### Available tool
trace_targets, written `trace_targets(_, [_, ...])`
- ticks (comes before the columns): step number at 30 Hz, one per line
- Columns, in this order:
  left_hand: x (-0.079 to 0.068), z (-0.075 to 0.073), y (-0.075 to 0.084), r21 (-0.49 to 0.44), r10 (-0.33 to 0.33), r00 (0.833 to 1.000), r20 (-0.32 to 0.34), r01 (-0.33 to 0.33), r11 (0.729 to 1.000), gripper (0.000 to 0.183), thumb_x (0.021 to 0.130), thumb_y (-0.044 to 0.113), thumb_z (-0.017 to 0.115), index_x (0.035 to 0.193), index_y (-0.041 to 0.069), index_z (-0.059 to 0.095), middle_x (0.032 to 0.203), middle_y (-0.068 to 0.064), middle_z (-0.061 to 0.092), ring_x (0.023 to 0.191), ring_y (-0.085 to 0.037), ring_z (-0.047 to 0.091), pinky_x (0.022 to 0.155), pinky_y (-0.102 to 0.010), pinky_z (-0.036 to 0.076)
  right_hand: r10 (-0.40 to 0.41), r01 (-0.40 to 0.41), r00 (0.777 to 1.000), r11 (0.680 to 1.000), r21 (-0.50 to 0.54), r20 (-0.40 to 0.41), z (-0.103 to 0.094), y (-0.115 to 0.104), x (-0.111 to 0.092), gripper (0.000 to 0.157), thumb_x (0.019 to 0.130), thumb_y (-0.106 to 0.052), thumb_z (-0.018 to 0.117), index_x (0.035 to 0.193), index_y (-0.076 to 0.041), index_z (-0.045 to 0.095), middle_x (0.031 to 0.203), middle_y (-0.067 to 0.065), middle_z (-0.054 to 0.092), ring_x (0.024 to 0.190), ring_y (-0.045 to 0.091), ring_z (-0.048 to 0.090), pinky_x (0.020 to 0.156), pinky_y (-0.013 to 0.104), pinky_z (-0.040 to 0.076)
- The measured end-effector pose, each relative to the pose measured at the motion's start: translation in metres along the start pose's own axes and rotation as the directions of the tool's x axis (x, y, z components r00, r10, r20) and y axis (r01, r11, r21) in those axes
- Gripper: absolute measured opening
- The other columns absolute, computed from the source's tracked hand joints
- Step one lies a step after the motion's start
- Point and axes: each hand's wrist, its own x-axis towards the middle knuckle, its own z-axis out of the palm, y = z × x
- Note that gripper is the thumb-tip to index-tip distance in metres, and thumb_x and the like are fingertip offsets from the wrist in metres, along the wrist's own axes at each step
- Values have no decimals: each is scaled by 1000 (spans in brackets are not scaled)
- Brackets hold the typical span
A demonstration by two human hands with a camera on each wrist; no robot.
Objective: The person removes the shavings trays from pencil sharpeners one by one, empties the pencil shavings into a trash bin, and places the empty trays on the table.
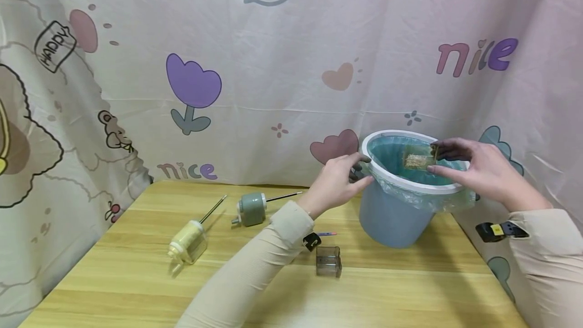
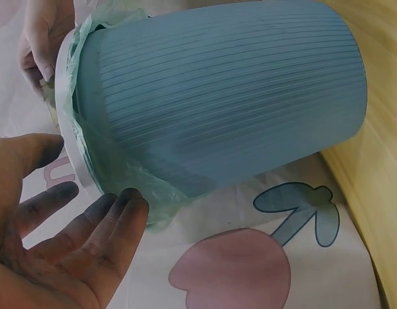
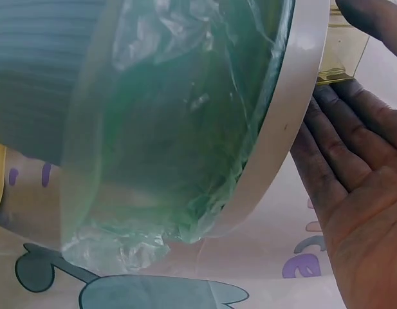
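Note:
A blue ribbed bin point(image 1: 390, 214) with a white rim point(image 1: 412, 185) and a green liner stands tilted on the right of the wooden table point(image 1: 136, 287). My left hand point(image 1: 348, 173) lies against the rim's left side with straight, graphite-smudged fingers point(image 2: 89, 225), beside the bin's wall point(image 2: 230, 96). My right hand point(image 1: 436, 157) pinches a small clear box point(image 1: 418, 158) holding pale shavings just above the bin's mouth. In the right wrist view the box point(image 3: 345, 45) sits between thumb and fingers point(image 3: 343, 154), outside the rim point(image 3: 282, 129).
On the table lie a yellow sharpener point(image 1: 188, 242) and a grey-green sharpener point(image 1: 252, 209), each with a pencil sticking out. A small smoky clear drawer point(image 1: 328, 260) and a short pencil stub point(image 1: 326, 234) lie near my left forearm. A printed cloth hangs behind.

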Motion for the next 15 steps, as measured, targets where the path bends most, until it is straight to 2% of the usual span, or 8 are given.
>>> trace_targets(2, [1, 1, 0, -5, -4, 1000, 4, 4, 1000, 39, 105, 33, 71, 139, 15, 67, 128, -6, 76, 112, -18, 73, 94, -25, 59, -1, 1, 1000, 1000, -3, 5, -1, 0, 2, 56, 89, -40, 88, 133, -11, 72, 118, 16, 80, 107, 21, 75, 83, 19, 41])
trace_targets(4, [2, 1, 1, -9, -10, 1000, 6, 10, 1000, 39, 105, 33, 71, 139, 15, 68, 128, -7, 76, 113, -18, 73, 95, -24, 59, -3, 3, 1000, 1000, -3, 10, -1, 0, 4, 55, 88, -40, 88, 132, -12, 73, 117, 15, 81, 99, -2, 69, 83, 16, 40])
trace_targets(5, [2, 1, 1, -11, -12, 1000, 6, 12, 1000, 38, 105, 33, 71, 138, 15, 68, 128, -7, 76, 113, -18, 73, 95, -24, 59, -5, 5, 1000, 1000, -4, 14, -2, 0, 6, 54, 88, -40, 89, 131, -12, 73, 117, 15, 81, 97, -11, 64, 82, 14, 40])
trace_targets(6, [2, 2, 1, -10, -14, 1000, 6, 14, 1000, 38, 105, 33, 71, 138, 15, 69, 128, -6, 76, 114, -19, 73, 95, -25, 59, -7, 7, 1000, 1000, -7, 18, -2, 1, 7, 54, 88, -40, 89, 131, -12, 74, 117, 14, 81, 97, -12, 63, 82, 14, 40])
trace_targets(8, [3, 2, 0, -2, -14, 1000, 6, 14, 1000, 38, 104, 34, 71, 137, 15, 69, 129, -6, 76, 115, -19, 73, 96, -25, 59, -11, 11, 1000, 1000, -18, 29, -3, 1, 9, 54, 88, -40, 89, 131, -10, 73, 116, 15, 81, 100, -2, 69, 85, 19, 44])
trace_targets(10, [3, 2, 0, 7, -16, 1000, 3, 16, 1000, 38, 104, 34, 72, 137, 16, 69, 129, -5, 75, 114, -18, 72, 95, -26, 59, -13, 14, 999, 999, -34, 43, -4, 1, 12, 56, 88, -40, 88, 132, -8, 73, 117, 17, 80, 107, 20, 75, 87, 28, 47])
trace_targets(12, [4, 3, 0, 13, -15, 1000, -8, 15, 1000, 36, 104, 34, 72, 136, 17, 70, 126, -5, 75, 111, -19, 71, 92, -25, 58, -15, 17, 998, 999, -47, 55, -4, 2, 14, 57, 89, -40, 87, 133, -7, 72, 117, 18, 80, 113, 41, 73, 86, 32, 48])
trace_targets(15, [5, 4, 0, 12, -8, 999, -46, 8, 1000, 33, 103, 33, 72, 133, 17, 73, 121, -6, 75, 106, -21, 70, 87, -26, 56, -15, 18, 998, 999, -47, 68, -5, 4, 17, 58, 89, -39, 87, 134, -6, 71, 117, 19, 80, 114, 45, 73, 84, 29, 47])
